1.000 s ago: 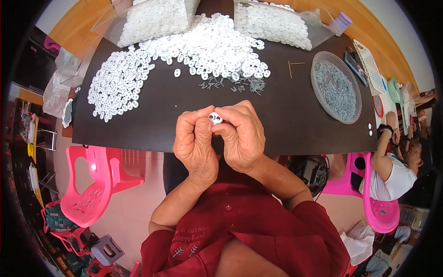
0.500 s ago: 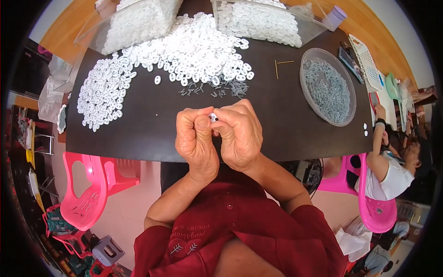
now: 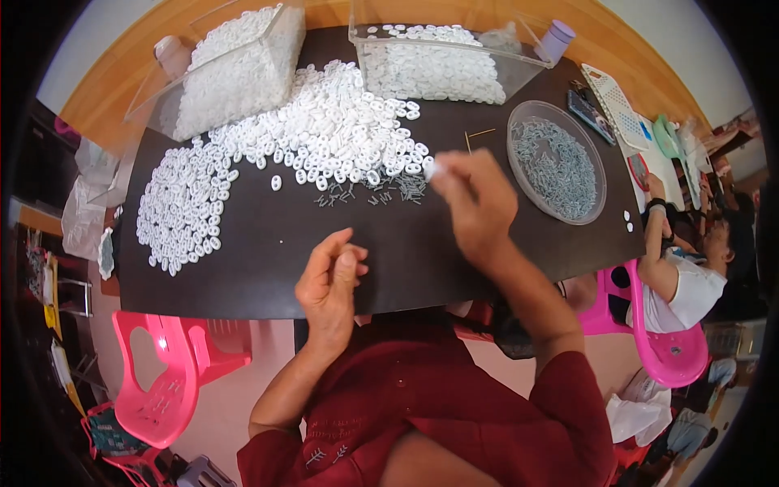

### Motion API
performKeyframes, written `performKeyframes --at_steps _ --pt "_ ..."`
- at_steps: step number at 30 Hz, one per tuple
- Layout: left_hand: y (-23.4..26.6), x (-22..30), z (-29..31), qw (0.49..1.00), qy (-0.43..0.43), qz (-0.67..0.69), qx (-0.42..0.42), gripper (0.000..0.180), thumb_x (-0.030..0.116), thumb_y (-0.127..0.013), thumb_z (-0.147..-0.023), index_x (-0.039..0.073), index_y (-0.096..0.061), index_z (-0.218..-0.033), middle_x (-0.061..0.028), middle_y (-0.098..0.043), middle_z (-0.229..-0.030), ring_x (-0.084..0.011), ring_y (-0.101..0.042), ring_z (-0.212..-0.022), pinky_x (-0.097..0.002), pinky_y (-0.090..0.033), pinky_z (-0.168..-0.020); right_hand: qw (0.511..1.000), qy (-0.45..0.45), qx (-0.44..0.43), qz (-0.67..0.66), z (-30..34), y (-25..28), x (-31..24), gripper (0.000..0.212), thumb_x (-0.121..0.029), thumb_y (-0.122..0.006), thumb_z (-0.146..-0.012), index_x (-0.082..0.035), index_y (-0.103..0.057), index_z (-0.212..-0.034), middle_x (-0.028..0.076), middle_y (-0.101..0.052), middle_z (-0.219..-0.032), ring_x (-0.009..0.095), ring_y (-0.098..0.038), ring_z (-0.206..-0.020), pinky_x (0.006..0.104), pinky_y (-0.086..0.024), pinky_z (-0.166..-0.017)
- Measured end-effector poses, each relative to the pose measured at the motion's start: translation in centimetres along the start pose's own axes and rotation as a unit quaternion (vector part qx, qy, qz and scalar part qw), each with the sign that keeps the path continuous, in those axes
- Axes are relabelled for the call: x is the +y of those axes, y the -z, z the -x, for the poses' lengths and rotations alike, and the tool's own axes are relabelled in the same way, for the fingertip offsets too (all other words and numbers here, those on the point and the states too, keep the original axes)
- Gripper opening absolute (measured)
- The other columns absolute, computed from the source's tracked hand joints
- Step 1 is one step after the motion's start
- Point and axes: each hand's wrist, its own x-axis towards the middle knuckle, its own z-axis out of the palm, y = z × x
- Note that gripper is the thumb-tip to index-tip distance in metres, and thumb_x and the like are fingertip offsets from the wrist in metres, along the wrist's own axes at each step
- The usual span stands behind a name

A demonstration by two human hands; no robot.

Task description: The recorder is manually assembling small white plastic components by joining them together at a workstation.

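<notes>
My right hand (image 3: 484, 199) is raised over the table, its thumb and fingers pinching a small white plastic piece (image 3: 431, 169), blurred by motion. This piece is close to the right edge of a large heap of white oval two-holed plastic pieces (image 3: 341, 122). Above the front part of the table, my left hand (image 3: 329, 280) is half curled, with a gap between thumb and forefinger and nothing visible in it. Several small grey screws (image 3: 412, 188) lie at the heap's near edge. One white oval piece (image 3: 277, 183) lies apart from the rest.
A second group of oval pieces (image 3: 182, 207) spreads at the left. Two clear bins (image 3: 272, 36) (image 3: 357, 49) of white pieces stand behind. A round tub (image 3: 602, 191) of grey screws, thin brass-coloured rods (image 3: 480, 132) and a phone (image 3: 591, 116) are at right. A co-worker (image 3: 677, 280) sits at right.
My hands have come apart from a shared grip on a small white piece. The right has moved up and right with a white piece; the left has dropped slightly and loosened. The view has shifted.
</notes>
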Motion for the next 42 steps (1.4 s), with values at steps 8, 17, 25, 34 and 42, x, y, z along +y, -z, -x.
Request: performKeyframes --at_steps 8,17,25,34,42 --pt "5.0 1.3 0.6 0.999 0.030 -0.021 -0.007 0.024 0.016 -0.055 -0.094 -0.002 -0.059 -0.109 -0.0069 -0.062 -0.086 -0.0088 -0.055 -0.069 -0.0202 -0.043 -0.059 0.973 0.091 0.059 0.206 -13.2 -1.5 7.4 0.014 -0.010 -0.065 -0.077 -0.003 -0.066 -0.089 0.012 -0.065 -0.085 0.025 -0.061 -0.073 0.0336 -0.048 -0.068" --pt "7.0 1.0 1.0 1.000 0.025 -0.016 0.008 0.021 0.016 -0.056 -0.094 0.000 -0.061 -0.107 -0.0036 -0.062 -0.083 -0.0061 -0.054 -0.068 -0.0182 -0.042 -0.058 0.914 0.166 0.018 0.370 -17.3 -3.5 9.5 0.013 -0.009 -0.060 -0.074 -0.007 -0.068 -0.085 0.013 -0.064 -0.076 0.033 -0.058 -0.076 0.0433 -0.045 -0.068" --pt "7.8 -0.4 0.2 0.999 0.048 0.006 -0.008 0.022 0.016 -0.057 -0.093 0.000 -0.061 -0.107 -0.0043 -0.062 -0.082 -0.0065 -0.054 -0.066 -0.0178 -0.041 -0.056 0.953 0.057 -0.171 0.244 -0.6 -2.5 3.6 0.012 -0.008 -0.061 -0.079 -0.002 -0.065 -0.089 0.013 -0.063 -0.082 0.031 -0.059 -0.079 0.0413 -0.046 -0.072" --pt "7.6 -0.8 0.2 0.999 0.014 -0.030 -0.027 0.022 0.016 -0.057 -0.093 0.000 -0.061 -0.108 -0.0038 -0.063 -0.083 -0.0059 -0.053 -0.066 -0.0165 -0.040 -0.055 0.942 -0.011 -0.155 0.298 3.8 -6.5 0.7 0.024 0.001 -0.059 -0.072 -0.002 -0.060 -0.096 0.013 -0.053 -0.086 0.032 -0.054 -0.084 0.0410 -0.045 -0.070" --pt "7.9 -1.6 0.0 0.995 -0.005 -0.086 -0.045 0.023 0.017 -0.059 -0.092 0.000 -0.061 -0.108 -0.0027 -0.062 -0.083 -0.0059 -0.053 -0.066 -0.0172 -0.041 -0.056 0.957 0.009 -0.177 0.228 3.7 -10.9 -1.5 0.022 0.002 -0.058 -0.072 -0.001 -0.059 -0.094 0.014 -0.051 -0.083 0.033 -0.053 -0.083 0.0402 -0.045 -0.069"
